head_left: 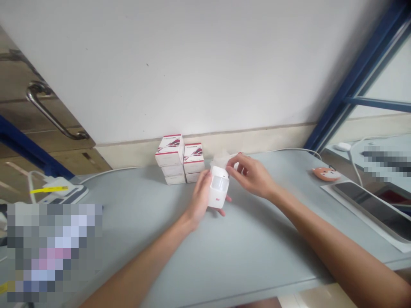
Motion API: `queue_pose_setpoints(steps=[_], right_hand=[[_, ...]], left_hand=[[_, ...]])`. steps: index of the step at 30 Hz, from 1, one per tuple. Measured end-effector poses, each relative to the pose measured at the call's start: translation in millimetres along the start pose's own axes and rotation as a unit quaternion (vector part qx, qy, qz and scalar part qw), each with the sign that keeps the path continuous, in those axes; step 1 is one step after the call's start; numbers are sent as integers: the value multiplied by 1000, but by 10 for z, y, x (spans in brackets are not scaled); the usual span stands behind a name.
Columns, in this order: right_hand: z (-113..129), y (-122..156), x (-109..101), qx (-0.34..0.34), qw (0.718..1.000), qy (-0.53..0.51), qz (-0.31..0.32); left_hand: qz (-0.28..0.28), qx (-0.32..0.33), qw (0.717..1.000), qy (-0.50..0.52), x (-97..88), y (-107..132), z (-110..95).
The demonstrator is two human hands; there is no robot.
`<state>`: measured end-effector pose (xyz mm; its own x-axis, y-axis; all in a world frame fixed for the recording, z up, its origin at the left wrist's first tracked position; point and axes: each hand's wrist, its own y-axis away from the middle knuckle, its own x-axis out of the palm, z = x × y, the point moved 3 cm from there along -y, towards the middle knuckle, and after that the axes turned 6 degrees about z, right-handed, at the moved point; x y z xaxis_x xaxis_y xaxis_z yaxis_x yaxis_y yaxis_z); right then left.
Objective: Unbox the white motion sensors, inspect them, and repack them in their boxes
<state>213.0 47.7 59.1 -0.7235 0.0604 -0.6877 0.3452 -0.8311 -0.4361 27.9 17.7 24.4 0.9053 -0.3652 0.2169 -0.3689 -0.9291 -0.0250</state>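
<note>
Left hand [201, 199] cradling a white motion sensor [218, 190], right hand [250, 174] pinching its clear plastic wrap [221, 159].
Stacked white boxes [175, 158] are sitting just beyond the left hand; the sensor is being held between both hands, above the grey bench [257, 244].

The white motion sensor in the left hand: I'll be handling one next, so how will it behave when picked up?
Probably light for its size: the left hand cradles the motion sensor easily. Its smooth plastic may feel slightly slippery, the clear film on top more so. Its flat sides suggest it won't roll.
</note>
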Motion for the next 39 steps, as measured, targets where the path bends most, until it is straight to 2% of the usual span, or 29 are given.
queue_pose_setpoints(steps=[6, 9, 12, 15, 17, 20, 23, 26, 32, 35, 39], right_hand=[[44, 20, 43, -45, 998, -33, 7], [60, 40, 55, -33, 999, -32, 5], [58, 51, 55, -10, 1000, -16, -5], [96, 55, 65, -49, 997, 54, -8], [127, 61, 70, -73, 992, 91, -43], [156, 74, 86, -65, 986, 110, -104], [179, 91, 118, -53, 983, 116, -131], [214, 113, 145, -77, 979, 123, -141], [290, 145, 203, -144, 976, 132, -97], [288, 146, 193, -112, 988, 86, -62], [256, 125, 207, -78, 996, -41, 12]], left_hand=[[-59, -6, 998, -17, -19, 9, 6], [-72, 3, 997, -40, -23, 7, 1], [-67, 10, 995, -70, -29, -6, 31], [-63, 15, 993, -104, -43, -16, 84], [-52, 25, 991, -123, -47, -18, 108], [-24, 40, 988, -150, -42, -10, 117], [-5, 47, 985, -167, -38, 4, 104], [-7, 48, 984, -173, -39, 6, 87], [-71, -2, 993, -98, -43, -7, 53], [-89, 7, 995, -41, -47, -3, 24], [-81, 21, 996, -8, -63, -14, 7]])
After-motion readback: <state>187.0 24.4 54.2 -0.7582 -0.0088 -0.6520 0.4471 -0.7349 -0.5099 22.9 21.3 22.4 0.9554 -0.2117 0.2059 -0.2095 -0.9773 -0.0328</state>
